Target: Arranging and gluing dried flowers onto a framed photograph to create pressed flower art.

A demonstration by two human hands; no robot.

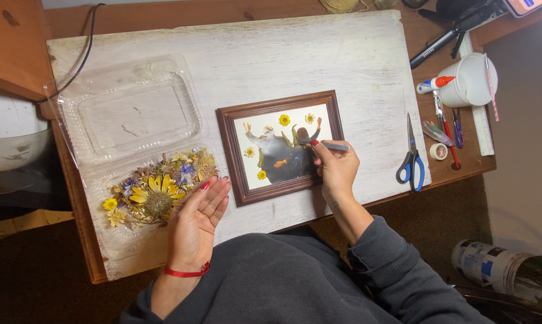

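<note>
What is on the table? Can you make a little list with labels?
Left hand: open, beside the clear plastic box of dried flowers
Right hand: holds grey tweezers over the picture
Picture frame: brown wood, small yellow flowers laid on the picture
Scissors: blue handles, right of the frame
White cup: far right, by pens
Board: white, worn

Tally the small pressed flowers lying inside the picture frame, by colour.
Inside the picture frame, near the right hand holding tweezers:
Yellow flowers: 2
Pale cream flowers: 2
Total: 4
</note>
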